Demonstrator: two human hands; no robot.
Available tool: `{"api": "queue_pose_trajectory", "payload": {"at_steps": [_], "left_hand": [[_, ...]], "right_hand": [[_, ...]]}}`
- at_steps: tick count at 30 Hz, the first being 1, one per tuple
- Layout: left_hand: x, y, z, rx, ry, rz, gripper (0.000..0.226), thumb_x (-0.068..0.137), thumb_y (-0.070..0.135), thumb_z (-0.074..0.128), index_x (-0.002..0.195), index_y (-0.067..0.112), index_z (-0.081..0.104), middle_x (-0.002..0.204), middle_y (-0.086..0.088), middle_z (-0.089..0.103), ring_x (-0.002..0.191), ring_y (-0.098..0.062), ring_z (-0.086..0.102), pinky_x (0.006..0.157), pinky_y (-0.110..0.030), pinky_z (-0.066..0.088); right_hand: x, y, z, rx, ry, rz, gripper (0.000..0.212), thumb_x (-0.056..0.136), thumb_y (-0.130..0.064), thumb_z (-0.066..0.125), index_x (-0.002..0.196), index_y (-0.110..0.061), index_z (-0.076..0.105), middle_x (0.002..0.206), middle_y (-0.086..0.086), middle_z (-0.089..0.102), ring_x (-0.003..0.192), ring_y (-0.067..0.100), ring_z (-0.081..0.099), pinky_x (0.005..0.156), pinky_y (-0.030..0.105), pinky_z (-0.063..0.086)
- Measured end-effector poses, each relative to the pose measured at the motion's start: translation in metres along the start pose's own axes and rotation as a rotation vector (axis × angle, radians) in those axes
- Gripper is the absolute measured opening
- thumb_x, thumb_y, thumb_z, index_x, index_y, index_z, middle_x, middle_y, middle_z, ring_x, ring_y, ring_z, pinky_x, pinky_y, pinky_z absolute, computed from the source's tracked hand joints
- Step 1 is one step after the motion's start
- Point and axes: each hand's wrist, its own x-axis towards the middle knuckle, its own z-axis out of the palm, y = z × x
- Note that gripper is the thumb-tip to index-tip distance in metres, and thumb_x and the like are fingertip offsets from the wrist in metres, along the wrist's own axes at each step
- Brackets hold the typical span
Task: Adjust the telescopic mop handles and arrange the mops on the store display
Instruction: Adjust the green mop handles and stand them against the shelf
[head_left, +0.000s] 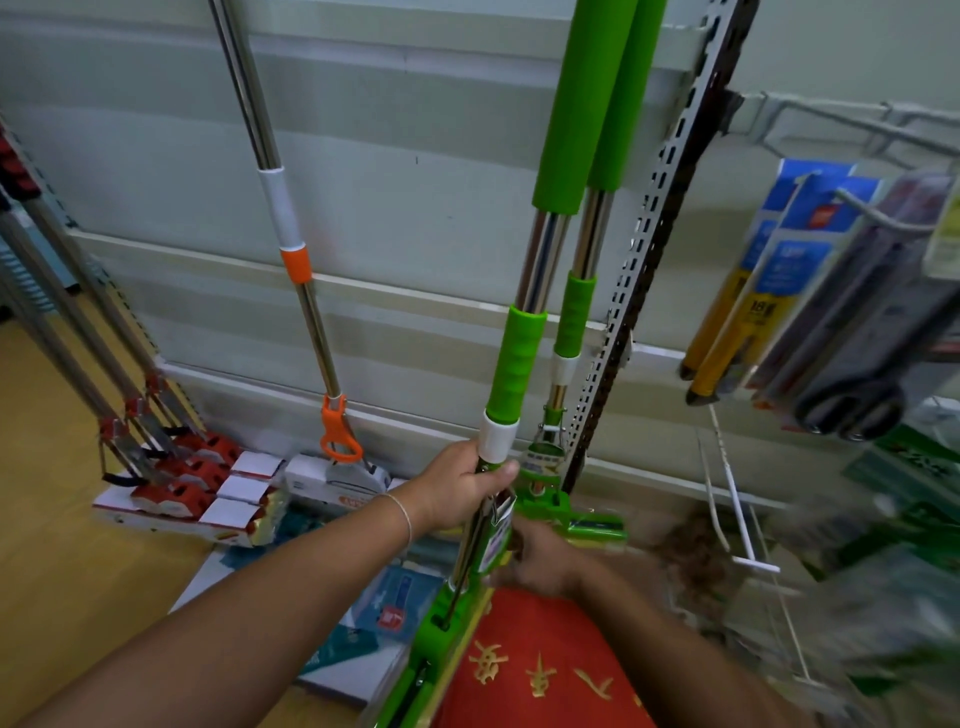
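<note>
held mop: green telescopic mop with chrome tube and foam sleeve (514, 364), upright, front of the display wall, head down by the person's legs
left hand (462, 491): grip wrapped round the tube just under the white plastic collar (498, 435)
right hand (535, 558): lower on the same mop, at the hanging label (496, 540); blurred, cannot tell if its grip is closed on anything
neighbour: second green mop (574, 322) just behind, standing against the slotted metal upright (649, 249)
other stock: orange-and-white chrome mop (296, 244) leaning on the wall, well apart to the left
handling guess: light, stiff, long, likely top-heavy when tilted; bare chrome probably slippery
best hold: ribbed green twist sleeve (514, 358) or foam, not chrome; one hand each side of the collar to adjust
risk: knocking the neighbour mop over
</note>
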Motion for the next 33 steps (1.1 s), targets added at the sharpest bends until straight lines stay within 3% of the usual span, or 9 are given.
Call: {"api": "queue_pose_trajectory", "payload": {"at_steps": [3,5,8,12,17,20,26,30,33], "left_hand": [[0.004,0.002,0.003,-0.013,-0.017,-0.016,0.038,0.076,0.059,0.050,0.069,0.022,0.048,0.068,0.005,0.047,0.068,-0.013,0.045,0.067,-0.032,0.037],[0.006,0.004,0.005,-0.022,-0.022,-0.028,0.037,0.075,0.060,0.051,0.070,0.023,0.049,0.070,0.003,0.049,0.070,-0.014,0.046,0.069,-0.032,0.039],[0.007,0.006,0.007,-0.047,-0.023,-0.047,0.036,0.074,0.060,0.052,0.070,0.024,0.051,0.068,0.007,0.050,0.070,-0.012,0.048,0.071,-0.032,0.040],[0.007,0.009,0.009,-0.048,-0.016,-0.064,0.031,0.078,0.055,0.056,0.069,0.026,0.052,0.066,0.011,0.051,0.066,-0.005,0.048,0.068,-0.029,0.039],[0.007,0.015,0.006,-0.080,-0.053,-0.089,0.019,0.097,0.022,0.056,0.080,0.029,0.051,0.075,0.013,0.053,0.069,0.007,0.050,0.070,-0.020,0.040],[0.006,0.017,0.004,-0.081,-0.094,-0.093,0.020,0.099,0.020,0.052,0.083,0.031,0.049,0.078,0.018,0.052,0.067,0.015,0.051,0.065,-0.007,0.039],[0.010,0.013,-0.004,-0.106,-0.184,-0.101,0.014,0.098,0.028,0.054,0.084,0.027,0.055,0.080,0.012,0.059,0.076,0.001,0.054,0.075,-0.021,0.044],[0.015,0.004,-0.012,-0.121,-0.265,-0.093,0.015,0.093,0.035,0.056,0.089,0.022,0.063,0.090,0.001,0.069,0.088,-0.012,0.061,0.090,-0.037,0.048],[0.018,0.002,-0.018,-0.152,-0.308,-0.118,0.009,0.096,0.029,0.057,0.092,0.021,0.059,0.087,0.004,0.064,0.082,-0.007,0.056,0.082,-0.023,0.047]], "right_hand": [[-0.004,0.005,0.000,0.054,0.046,-0.016,0.055,0.068,-0.014,0.088,0.111,-0.031,0.057,0.115,-0.005,0.070,0.108,0.011,0.066,0.101,0.035,0.051],[-0.008,0.001,-0.003,0.110,0.035,-0.019,0.062,0.068,-0.005,0.087,0.115,-0.026,0.053,0.111,-0.011,0.067,0.101,0.002,0.065,0.099,0.026,0.052],[-0.012,-0.003,-0.011,0.177,0.009,-0.040,0.069,0.068,0.003,0.086,0.119,-0.024,0.048,0.106,-0.018,0.063,0.089,-0.011,0.062,0.082,0.008,0.049],[-0.013,-0.007,-0.018,0.252,0.039,-0.068,0.068,0.065,-0.008,0.090,0.123,-0.022,0.057,0.108,-0.011,0.071,0.098,-0.004,0.066,0.085,0.013,0.049],[-0.014,-0.016,-0.015,0.245,0.157,-0.058,0.050,0.061,-0.011,0.092,0.105,-0.014,0.069,0.095,-0.008,0.074,0.084,-0.002,0.068,0.073,0.012,0.049],[-0.015,-0.017,-0.014,0.226,0.200,-0.035,0.046,0.059,-0.012,0.093,0.099,-0.011,0.071,0.089,-0.009,0.074,0.076,-0.006,0.066,0.069,0.010,0.048],[-0.019,-0.024,-0.003,0.203,0.286,0.010,0.044,0.058,-0.013,0.094,0.096,-0.012,0.072,0.084,-0.012,0.072,0.073,-0.012,0.064,0.068,0.011,0.046],[-0.020,-0.032,0.007,0.223,0.355,0.047,0.037,0.061,-0.008,0.092,0.081,-0.022,0.065,0.076,-0.015,0.068,0.062,-0.017,0.060,0.059,0.006,0.043],[-0.019,-0.037,0.019,0.242,0.467,0.083,0.036,0.058,-0.013,0.095,0.072,-0.023,0.063,0.070,-0.013,0.069,0.060,-0.013,0.059,0.060,0.011,0.046]]}}
